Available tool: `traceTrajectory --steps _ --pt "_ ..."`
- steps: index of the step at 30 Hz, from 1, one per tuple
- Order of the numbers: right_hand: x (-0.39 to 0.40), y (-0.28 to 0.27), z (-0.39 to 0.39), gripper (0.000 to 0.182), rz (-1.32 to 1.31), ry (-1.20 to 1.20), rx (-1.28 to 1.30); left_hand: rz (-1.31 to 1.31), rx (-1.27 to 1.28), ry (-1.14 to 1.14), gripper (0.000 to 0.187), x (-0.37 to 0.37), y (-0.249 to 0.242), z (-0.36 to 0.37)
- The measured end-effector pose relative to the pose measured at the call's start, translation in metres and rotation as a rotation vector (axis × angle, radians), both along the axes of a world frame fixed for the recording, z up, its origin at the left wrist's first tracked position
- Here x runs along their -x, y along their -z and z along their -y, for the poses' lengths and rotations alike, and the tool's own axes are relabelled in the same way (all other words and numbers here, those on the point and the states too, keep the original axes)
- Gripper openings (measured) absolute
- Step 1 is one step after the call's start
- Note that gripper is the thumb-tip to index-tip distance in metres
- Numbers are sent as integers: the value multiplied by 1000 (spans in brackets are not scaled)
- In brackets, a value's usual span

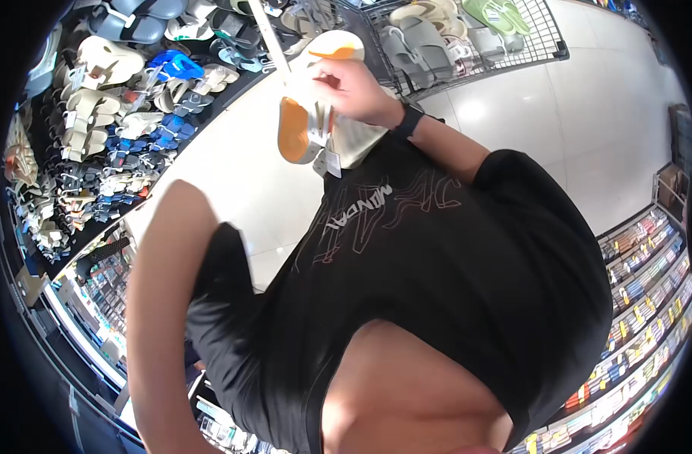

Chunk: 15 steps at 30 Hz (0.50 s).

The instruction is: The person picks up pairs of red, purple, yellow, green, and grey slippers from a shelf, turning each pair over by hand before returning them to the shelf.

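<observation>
My right hand (pixel 350 89), with a dark band on its wrist, is closed on a pair of white slippers in front of my chest. One slipper with an orange insole (pixel 293 130) hangs below and left of the fingers, and the other slipper (pixel 335 47) shows just beyond them. A white paper tag (pixel 332 163) dangles beneath the pair. Behind it, a pale ribbed item (pixel 359 141) is partly covered by the hand. A thin white pole (pixel 270 38) runs up from beside the fingers. My left arm (pixel 168 303) is bent, its hand outside the frame.
Racks of sandals and clogs (pixel 96 113) fill the left side. A black wire basket (pixel 547 38) with grey, beige and green slippers (pixel 497 15) stands ahead on the right. Shelves of small packaged goods (pixel 634 310) line the lower right. Pale floor tiles (pixel 505 129) lie between.
</observation>
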State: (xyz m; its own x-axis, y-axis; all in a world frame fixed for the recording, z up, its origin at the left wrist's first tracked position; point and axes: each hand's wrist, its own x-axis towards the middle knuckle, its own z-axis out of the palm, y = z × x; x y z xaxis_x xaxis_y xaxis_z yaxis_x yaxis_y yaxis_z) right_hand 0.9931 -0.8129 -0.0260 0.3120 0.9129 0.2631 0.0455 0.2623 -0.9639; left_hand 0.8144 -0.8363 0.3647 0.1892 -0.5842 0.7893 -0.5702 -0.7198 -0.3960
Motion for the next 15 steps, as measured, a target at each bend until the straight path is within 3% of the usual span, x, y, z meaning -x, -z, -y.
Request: traceTrajectory --steps 3,6,8,11,15 --pt "1 -6 -3 10 -19 10 8 90 412 -341 44 -5 78 -65" --pt "1 -4 -1 11 72 78 -76 -166 912 -695 48 -15 210 -116" --pt "2 -2 4 12 129 100 -84 -505 1101 -780 52 -19 299 -120" --pt "4 -8 15 9 198 56 40 -790 1338 -741 60 -7 368 -94" --pt "12 -10 24 10 302 130 -37 -816 1087 -815 58 -3 393 -87"
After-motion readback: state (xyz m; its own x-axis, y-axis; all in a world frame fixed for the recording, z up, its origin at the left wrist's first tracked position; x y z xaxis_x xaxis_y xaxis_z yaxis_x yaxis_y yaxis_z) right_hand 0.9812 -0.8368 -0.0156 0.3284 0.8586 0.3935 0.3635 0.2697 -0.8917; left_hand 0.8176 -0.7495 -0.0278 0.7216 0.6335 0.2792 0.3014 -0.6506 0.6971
